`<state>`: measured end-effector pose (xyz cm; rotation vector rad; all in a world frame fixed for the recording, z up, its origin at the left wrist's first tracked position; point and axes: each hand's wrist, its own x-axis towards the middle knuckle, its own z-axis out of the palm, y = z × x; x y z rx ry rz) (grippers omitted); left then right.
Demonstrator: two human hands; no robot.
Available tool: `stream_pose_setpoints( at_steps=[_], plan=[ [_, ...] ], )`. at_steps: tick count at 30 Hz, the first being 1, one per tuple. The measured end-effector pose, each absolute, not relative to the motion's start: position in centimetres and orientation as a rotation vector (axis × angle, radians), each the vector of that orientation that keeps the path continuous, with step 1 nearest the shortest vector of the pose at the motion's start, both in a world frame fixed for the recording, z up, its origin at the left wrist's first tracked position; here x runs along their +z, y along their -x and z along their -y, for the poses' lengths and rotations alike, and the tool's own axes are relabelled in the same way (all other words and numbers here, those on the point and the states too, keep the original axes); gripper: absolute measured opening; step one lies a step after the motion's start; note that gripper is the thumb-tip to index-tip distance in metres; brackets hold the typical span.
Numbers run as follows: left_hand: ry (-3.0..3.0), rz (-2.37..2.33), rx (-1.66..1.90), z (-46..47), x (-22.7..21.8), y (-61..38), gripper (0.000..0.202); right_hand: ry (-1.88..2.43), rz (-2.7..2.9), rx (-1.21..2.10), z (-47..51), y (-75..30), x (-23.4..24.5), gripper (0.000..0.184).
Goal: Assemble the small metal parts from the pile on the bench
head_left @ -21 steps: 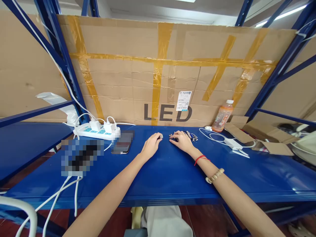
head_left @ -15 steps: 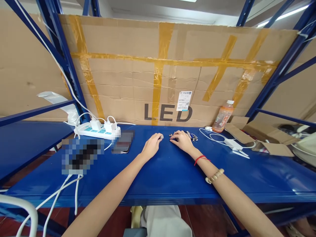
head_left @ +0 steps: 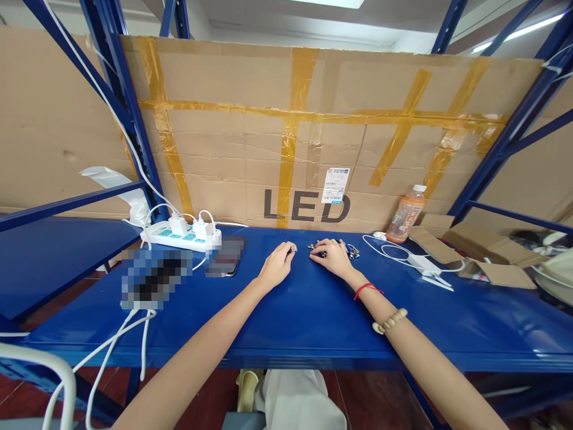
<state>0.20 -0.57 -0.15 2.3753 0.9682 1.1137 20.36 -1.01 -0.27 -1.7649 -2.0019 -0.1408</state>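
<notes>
My left hand (head_left: pixel 275 264) rests on the blue tabletop (head_left: pixel 308 316), its thumb and fingers closed round a small silvery metal piece (head_left: pixel 293 248) whose exact kind is too small to tell. To its right, my right hand (head_left: pixel 332 258) is bent over a loose group of small metal parts (head_left: pixel 353 251). Its fingers curl down among them, and what they grip is hidden under the hand. Some parts show beyond the knuckles, and one or two lie just left of the fingertips.
On the left are a white power strip (head_left: pixel 181 239) with plugs, a dark phone (head_left: pixel 226 257) and a blurred-out device with white cables. To the right stand an orange drink bottle (head_left: pixel 405 215), a white charger with its cable (head_left: pixel 421 263) and an open cardboard box (head_left: pixel 496 248). Cardboard walls the back.
The view has tipped up slightly. Both hands stay in nearly the same places, with the silvery piece still in my left fingers and my right fingers still at the small parts.
</notes>
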Motion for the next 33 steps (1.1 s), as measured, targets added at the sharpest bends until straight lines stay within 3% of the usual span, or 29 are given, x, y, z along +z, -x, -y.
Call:
stream_pose_setpoints(
  at_steps=[7, 15, 20, 33],
  plan=[
    [-2.417, -1.071, 1.035, 0.8, 0.1, -0.2, 0.012, 1.749, 2.003, -0.079, 1.5, -20.0, 0.2, 0.014],
    [-2.457, -1.187, 0.982, 0.7, 0.0, -0.4, 0.021, 1.275, 1.768, 0.004, 2.1, -17.6, 1.3, 0.027],
    [-2.469, -1.222, 0.962, 0.8, 0.2, -0.4, 0.024, 1.130, 1.807, 0.035, 2.6, -16.4, 1.6, 0.024],
    [-2.517, -1.159, 0.964, 0.6, -0.1, -0.4, 0.026, 1.147, 1.950, 0.123, 2.7, -16.5, 1.3, 0.027]
  ],
)
